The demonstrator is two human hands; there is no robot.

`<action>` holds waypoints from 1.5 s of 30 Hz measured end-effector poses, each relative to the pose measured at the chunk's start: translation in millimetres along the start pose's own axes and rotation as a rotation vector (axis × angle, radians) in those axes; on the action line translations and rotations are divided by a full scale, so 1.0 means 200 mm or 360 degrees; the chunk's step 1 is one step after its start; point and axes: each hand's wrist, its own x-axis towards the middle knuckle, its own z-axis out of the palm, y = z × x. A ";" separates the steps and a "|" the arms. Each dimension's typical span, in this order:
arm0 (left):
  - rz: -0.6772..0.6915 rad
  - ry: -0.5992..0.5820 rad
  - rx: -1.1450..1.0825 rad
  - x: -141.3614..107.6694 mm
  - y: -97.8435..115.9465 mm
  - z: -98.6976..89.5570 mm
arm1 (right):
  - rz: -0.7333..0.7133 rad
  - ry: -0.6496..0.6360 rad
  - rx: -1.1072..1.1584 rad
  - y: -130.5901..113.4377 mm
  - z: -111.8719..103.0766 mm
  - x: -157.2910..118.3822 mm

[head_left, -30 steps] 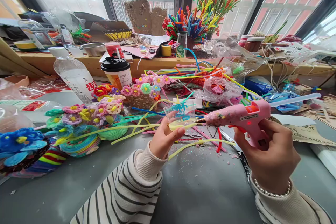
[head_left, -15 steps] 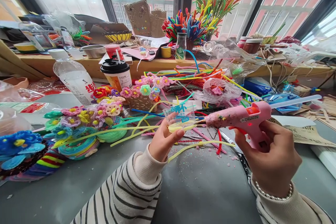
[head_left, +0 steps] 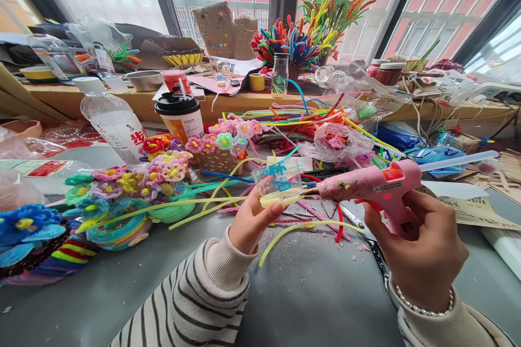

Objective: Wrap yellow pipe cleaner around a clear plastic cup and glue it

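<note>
My left hand (head_left: 253, 217), near the middle, pinches a clear plastic piece with blue print (head_left: 280, 178) and a pale yellow pipe cleaner strip (head_left: 277, 197) along its lower edge. My right hand (head_left: 419, 244) is wrapped round the grip of a pink glue gun (head_left: 374, 183), which has a red light on and a clear glue stick (head_left: 459, 160) in its back. The gun's nozzle points left and meets or almost meets the yellow strip; exact contact is too small to tell. A loose yellow pipe cleaner (head_left: 301, 226) lies curved on the table below.
Pipe-cleaner flowers (head_left: 142, 179) stand on the left, with a plastic bottle (head_left: 116, 124) and a lidded cup (head_left: 181, 116) behind. Scissors (head_left: 353, 218) lie between my hands. Piled pipe cleaners (head_left: 301, 119) and a glass bottle (head_left: 280, 76) are farther back.
The view has shifted slightly. Both hands keep their grips, and the nozzle stays by the yellow strip, with the gun moved very slightly left.
</note>
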 end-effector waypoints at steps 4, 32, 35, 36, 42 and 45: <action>-0.0008 0.0005 -0.0007 0.00 0.00 0.00 | 0.0001 0.0004 -0.0009 -0.01 -0.01 0.00; -0.0012 -0.0038 -0.0060 -0.02 0.01 0.01 | -0.0015 0.0063 0.0009 -0.03 -0.01 0.01; -0.0018 -0.0061 -0.0089 -0.02 0.02 0.01 | -0.0005 0.0080 0.0017 -0.04 -0.01 0.02; -0.0022 -0.0071 -0.0092 -0.02 0.02 0.02 | -0.0006 0.0081 0.0007 -0.04 -0.01 0.02; -0.0011 -0.0118 -0.0093 -0.02 0.02 0.02 | -0.0049 0.0090 0.0014 -0.04 -0.02 0.02; -0.0021 -0.0104 -0.0106 -0.02 0.02 0.02 | -0.0085 0.0125 0.0005 -0.03 -0.02 0.02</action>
